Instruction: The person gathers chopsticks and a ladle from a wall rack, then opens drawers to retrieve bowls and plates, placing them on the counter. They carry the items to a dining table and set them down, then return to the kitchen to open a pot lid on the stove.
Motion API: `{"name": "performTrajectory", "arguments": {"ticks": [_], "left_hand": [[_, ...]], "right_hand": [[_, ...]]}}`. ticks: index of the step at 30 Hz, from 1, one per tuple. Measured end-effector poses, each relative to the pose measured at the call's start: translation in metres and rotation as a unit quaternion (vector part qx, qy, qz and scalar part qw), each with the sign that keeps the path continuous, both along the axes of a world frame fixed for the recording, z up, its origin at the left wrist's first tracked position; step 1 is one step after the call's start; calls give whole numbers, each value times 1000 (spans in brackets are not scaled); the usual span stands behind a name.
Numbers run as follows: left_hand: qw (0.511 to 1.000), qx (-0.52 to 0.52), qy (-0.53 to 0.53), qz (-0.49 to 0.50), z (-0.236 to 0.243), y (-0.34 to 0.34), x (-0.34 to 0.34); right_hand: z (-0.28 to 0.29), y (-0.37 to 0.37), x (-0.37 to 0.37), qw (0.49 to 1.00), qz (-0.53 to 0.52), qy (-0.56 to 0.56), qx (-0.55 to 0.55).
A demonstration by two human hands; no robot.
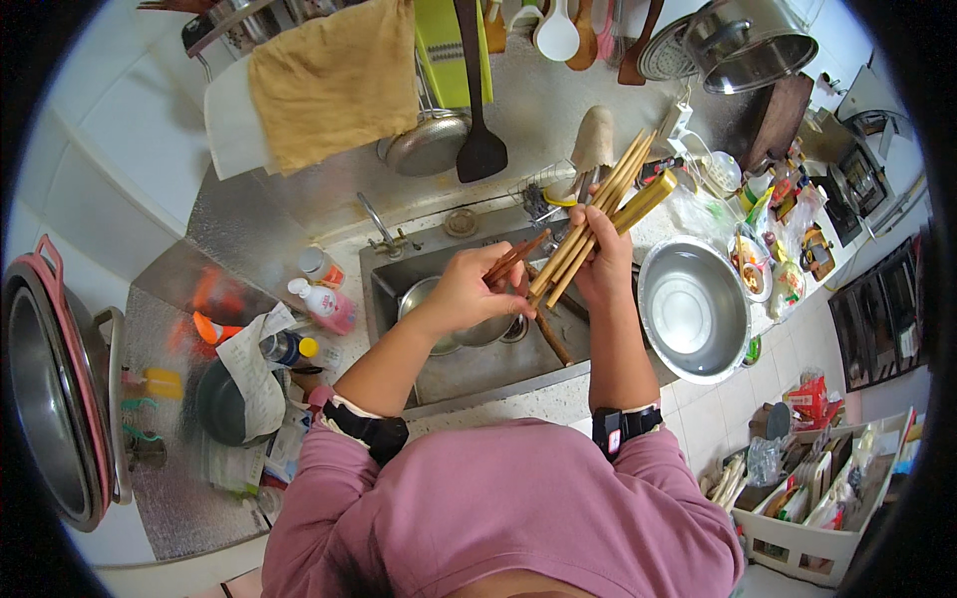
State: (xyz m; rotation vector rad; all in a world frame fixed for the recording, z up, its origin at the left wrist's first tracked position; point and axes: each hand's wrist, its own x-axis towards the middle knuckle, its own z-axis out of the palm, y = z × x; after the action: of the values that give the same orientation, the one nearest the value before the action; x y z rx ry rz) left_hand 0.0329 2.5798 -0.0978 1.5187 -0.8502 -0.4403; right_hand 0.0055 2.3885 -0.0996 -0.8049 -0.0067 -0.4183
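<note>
Over the steel sink (429, 379), my left hand (477, 291) grips a few short reddish-brown chopsticks (513, 254). My right hand (602, 257) is closed around a bundle of light bamboo chopsticks (618, 179), tilted with their lower ends beside my left hand's fingers. Below them in the sink are a metal bowl (419, 299) and a dark brown stick (554, 345), partly hidden by my hands and what they hold.
A large steel basin (693, 299) sits right of the sink. The faucet (384, 234) rises behind it; bottles (324, 304) stand left. Bagged items (788, 274) crowd the right counter. A black spatula (481, 149) hangs above. A crate (797, 528) is at lower right.
</note>
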Motion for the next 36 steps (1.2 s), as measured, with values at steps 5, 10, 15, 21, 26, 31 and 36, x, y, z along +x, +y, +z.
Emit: {"name": "performTrajectory", "arguments": {"ticks": [5,10,15,21,26,31,36], "left_hand": [[999,-14,-41,23,8,-9,1],[998,23,-60,-21,13,-2,-2],[992,13,-119,28,10,-10,0],[997,-31,41,-58,24,2,9],[960,-231,139,78,95,67,56],[836,-319,-99,436,233,142,146],[671,-116,-335,652,318,177,200]], "right_hand": [[-1,6,2,1000,19,4,9],[-3,0,1,999,-7,16,-38],[-1,8,-1,999,-8,30,-33],[8,11,-6,995,-34,35,-82],[7,-13,-10,991,-81,36,-102],[1,-23,-9,996,-63,16,-64],[-5,-18,-5,996,-62,13,-63]]}}
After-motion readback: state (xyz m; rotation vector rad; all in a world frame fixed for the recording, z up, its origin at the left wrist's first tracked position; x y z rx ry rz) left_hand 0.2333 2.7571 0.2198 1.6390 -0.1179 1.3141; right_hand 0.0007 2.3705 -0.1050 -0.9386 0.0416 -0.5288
